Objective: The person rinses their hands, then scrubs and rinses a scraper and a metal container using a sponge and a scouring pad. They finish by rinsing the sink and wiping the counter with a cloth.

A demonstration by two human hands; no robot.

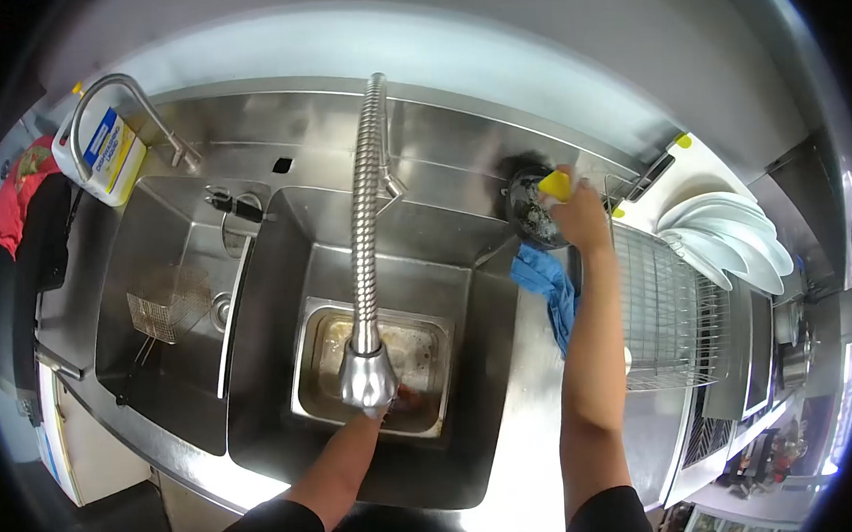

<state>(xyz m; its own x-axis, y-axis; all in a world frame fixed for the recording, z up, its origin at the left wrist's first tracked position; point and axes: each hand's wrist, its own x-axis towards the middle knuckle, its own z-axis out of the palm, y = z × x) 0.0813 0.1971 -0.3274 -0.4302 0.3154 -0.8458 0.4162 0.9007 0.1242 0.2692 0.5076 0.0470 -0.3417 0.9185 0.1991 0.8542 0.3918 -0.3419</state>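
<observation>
Right now my right hand (582, 217) is closed around a yellow sponge (556, 186), held at the dark round bowl (523, 207) with whitish suds inside, towards the back of the worktop (527, 396). My left hand (385, 409) reaches down into a rectangular metal pan (302, 369) in the larger sink basin (266, 371); the spray head (366, 377) partly covers it, so I can't tell how far open it is or whether it has hold of anything. Murky liquid lies in that pan. Just in front of the bowl is a crumpled blue cloth (549, 284), beside my right forearm. Right of that arm stands a wire dish rack (654, 302), with white plates (733, 235) leaning behind it. In the left basin I see a wire-mesh basket (170, 303).
</observation>
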